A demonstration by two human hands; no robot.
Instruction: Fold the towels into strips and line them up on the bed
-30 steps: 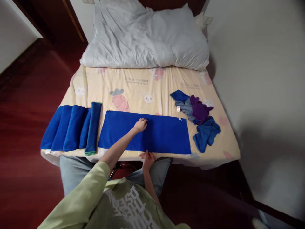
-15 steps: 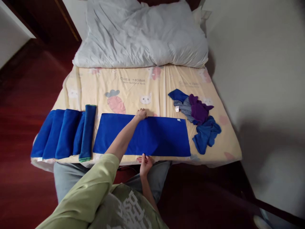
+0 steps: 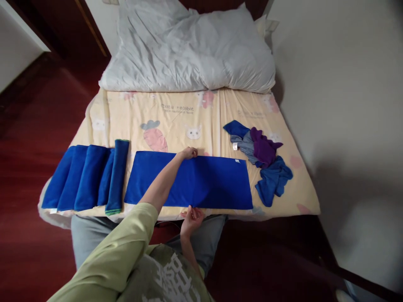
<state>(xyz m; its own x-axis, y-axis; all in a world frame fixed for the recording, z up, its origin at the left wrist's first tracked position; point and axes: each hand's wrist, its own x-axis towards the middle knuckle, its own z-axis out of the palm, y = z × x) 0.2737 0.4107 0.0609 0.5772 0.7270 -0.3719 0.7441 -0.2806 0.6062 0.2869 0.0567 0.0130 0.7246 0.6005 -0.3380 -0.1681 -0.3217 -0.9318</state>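
while, in the head view, the blue cloth point(image 3: 201, 180) is laid flat on the bed point(image 3: 210, 121), between folded blue cloths point(image 3: 89, 178) and a crumpled pile point(image 3: 265, 150), its near edge is pinched by the fingers of the right hand point(image 3: 191, 219). its far edge is met by the left hand point(image 3: 189, 153), fingers curled; their grip cannot be told.

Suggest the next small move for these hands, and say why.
Probably pinch the flat blue cloth at mid-length and raise it slightly, starting a crosswise fold: the left hand is at its far edge, the right hand at its near edge, both near the middle, and narrower folded blue cloths lie alongside.
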